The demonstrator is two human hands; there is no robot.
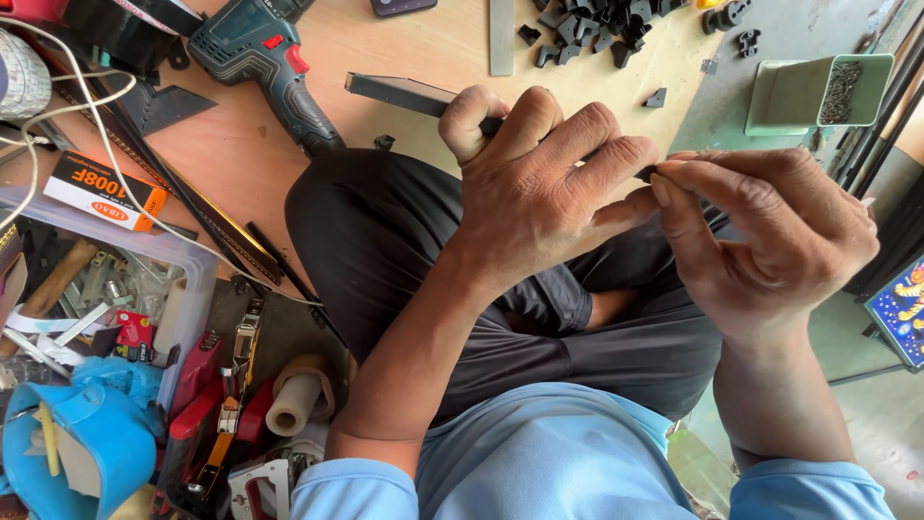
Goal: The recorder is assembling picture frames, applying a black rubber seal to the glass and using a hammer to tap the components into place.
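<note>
Left hand (539,183) wrapped around dark metal bar (399,94), held above crossed legs. Right hand (770,236) pinching small black piece (647,173) against bar's end. Cordless drill (265,60) lying nearby on wooden board (385,48).

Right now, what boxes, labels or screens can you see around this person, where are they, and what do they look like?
Small flat orange, white and black cardboard box: on the wooden floor, far left, among cables.
Colourful picture panel with blue border: right edge, tilted, partly cut off.
Dark rectangular device, maybe a screen: top edge, mostly out of view.
</note>
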